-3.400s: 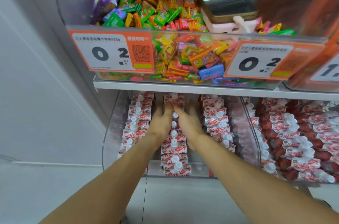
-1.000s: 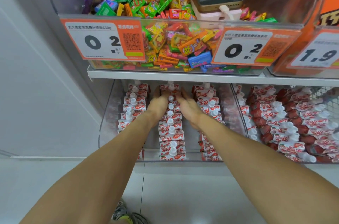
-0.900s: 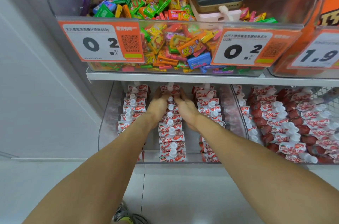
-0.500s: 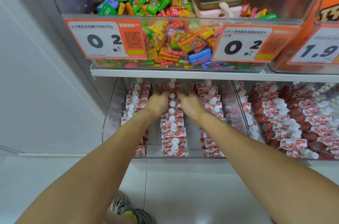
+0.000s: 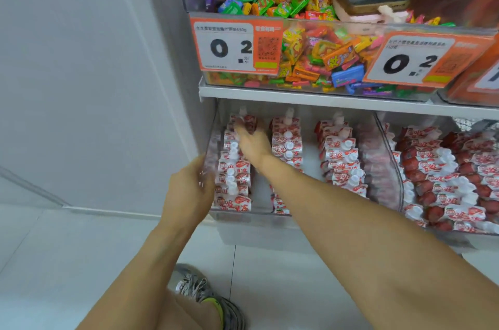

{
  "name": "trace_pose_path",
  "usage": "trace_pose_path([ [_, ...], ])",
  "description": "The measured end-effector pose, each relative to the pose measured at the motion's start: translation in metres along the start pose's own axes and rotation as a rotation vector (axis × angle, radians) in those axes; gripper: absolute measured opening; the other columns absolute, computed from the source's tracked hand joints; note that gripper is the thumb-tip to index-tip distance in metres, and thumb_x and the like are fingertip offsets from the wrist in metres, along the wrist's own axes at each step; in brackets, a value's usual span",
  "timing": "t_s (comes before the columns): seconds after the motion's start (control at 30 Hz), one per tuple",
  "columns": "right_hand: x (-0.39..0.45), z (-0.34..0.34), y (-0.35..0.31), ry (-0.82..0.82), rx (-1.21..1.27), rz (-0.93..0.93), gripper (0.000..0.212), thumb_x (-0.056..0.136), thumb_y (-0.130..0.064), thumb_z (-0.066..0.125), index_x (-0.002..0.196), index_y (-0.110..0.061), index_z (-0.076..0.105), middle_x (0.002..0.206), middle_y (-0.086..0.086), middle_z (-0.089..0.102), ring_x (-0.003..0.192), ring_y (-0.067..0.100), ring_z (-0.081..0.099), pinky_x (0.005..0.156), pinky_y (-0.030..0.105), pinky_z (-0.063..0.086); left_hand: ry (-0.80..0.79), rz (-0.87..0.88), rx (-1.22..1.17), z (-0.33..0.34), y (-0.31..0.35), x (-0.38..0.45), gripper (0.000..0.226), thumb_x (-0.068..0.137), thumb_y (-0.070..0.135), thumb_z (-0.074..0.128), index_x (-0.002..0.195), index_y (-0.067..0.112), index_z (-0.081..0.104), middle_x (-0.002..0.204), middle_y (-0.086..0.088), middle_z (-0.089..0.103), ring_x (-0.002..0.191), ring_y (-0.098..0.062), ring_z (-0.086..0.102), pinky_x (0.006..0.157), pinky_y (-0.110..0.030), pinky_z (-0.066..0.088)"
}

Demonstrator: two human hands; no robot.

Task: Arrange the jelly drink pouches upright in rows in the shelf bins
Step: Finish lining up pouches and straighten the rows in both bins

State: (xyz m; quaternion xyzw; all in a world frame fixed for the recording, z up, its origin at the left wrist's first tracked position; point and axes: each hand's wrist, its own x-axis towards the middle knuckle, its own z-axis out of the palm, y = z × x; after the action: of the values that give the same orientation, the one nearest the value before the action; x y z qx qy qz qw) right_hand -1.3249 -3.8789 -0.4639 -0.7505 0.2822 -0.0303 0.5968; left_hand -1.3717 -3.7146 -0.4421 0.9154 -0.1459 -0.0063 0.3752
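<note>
Hands have left the middle row: right hand [image 5: 252, 144], fingers blurred, grip unclear, reaches the left row [image 5: 233, 165] at ten o'clock, while left hand [image 5: 190, 189] loosely cups the clear bin [image 5: 209, 165], so straightening shifts there.

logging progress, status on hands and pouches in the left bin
Left hand flat on the bin outer wall. Right hand reaching into the left row, grip blurred. Three rows upright. Nothing blocking.
</note>
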Motion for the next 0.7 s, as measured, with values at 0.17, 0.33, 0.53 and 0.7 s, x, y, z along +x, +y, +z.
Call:
trace_pose_path([
  [0.17, 0.010, 0.014, -0.002, 0.017, 0.046, -0.013, 0.062, 0.101, -0.057, 0.034, 0.156, -0.035, 0.013, 0.150, 0.008, 0.045, 0.132, 0.034, 0.048, 0.100, 0.034, 0.035, -0.184, 0.155, -0.092, -0.009, -0.016, 0.008, 0.034, 0.098, 0.037, 0.045, 0.130, 0.030, 0.055, 0.081, 0.019, 0.067, 0.069, 0.016, 0.060, 0.055, 0.000, 0.038],
  [0.33, 0.010, 0.012, -0.003, -0.029, 0.102, -0.006, 0.062, 0.103, -0.049, 0.038, 0.157, -0.035, 0.010, 0.157, 0.004, 0.036, 0.142, 0.029, 0.036, 0.111, 0.038, 0.029, -0.186, 0.171, -0.138, -0.007, -0.023, 0.010, 0.038, 0.097, 0.029, 0.050, 0.134, 0.035, 0.052, 0.084, 0.017, 0.071, 0.078, 0.007, 0.065, 0.059, -0.001, 0.042],
  [0.53, -0.024, 0.013, 0.025, -0.060, 0.120, 0.184, 0.088, 0.088, -0.080, 0.030, 0.158, -0.033, 0.005, 0.165, -0.002, 0.017, 0.149, 0.027, 0.023, 0.120, 0.052, 0.022, -0.183, 0.118, -0.207, -0.006, -0.023, 0.008, 0.042, 0.096, 0.025, 0.052, 0.136, 0.039, 0.049, 0.077, 0.023, 0.069, 0.076, 0.005, 0.065, 0.061, -0.005, 0.046],
  [0.7, -0.024, 0.021, 0.056, -0.272, 0.304, 0.313, 0.127, 0.039, -0.104, 0.049, 0.149, -0.044, 0.029, 0.149, -0.003, 0.049, 0.133, 0.025, 0.050, 0.110, 0.054, 0.039, -0.238, 0.141, -0.221, -0.011, -0.017, 0.007, 0.044, 0.097, 0.021, 0.052, 0.139, 0.033, 0.048, 0.057, 0.028, 0.059, 0.057, 0.012, 0.055, 0.054, -0.003, 0.037],
])
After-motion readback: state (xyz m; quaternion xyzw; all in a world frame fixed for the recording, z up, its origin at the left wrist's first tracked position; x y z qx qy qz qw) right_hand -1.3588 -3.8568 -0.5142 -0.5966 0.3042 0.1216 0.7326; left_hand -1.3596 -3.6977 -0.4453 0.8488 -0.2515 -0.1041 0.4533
